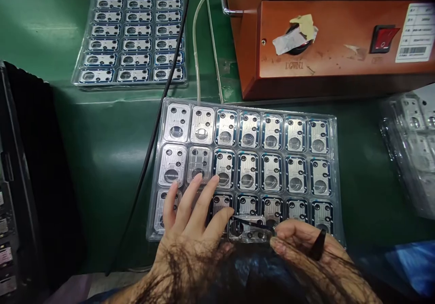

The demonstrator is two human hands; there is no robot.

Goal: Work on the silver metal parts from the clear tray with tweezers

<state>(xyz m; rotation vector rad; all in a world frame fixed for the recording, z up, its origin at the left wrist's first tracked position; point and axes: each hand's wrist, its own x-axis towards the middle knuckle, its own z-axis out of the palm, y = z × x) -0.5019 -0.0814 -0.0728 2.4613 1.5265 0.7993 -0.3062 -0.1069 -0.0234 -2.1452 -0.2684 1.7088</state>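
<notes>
Your left hand (192, 229) pinches the small plate (247, 235) at its fingertips, above the tray (335, 159) beneath it; your right hand (304, 238), just beside, clamps dark tweezers (318, 246).

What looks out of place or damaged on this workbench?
Ragged paper scraps partly cover the dark knob on the orange machine, which looks makeshift. One piece is turned crosswise between the left hand and right hand, unlike those seated lengthwise in the tray.
</notes>
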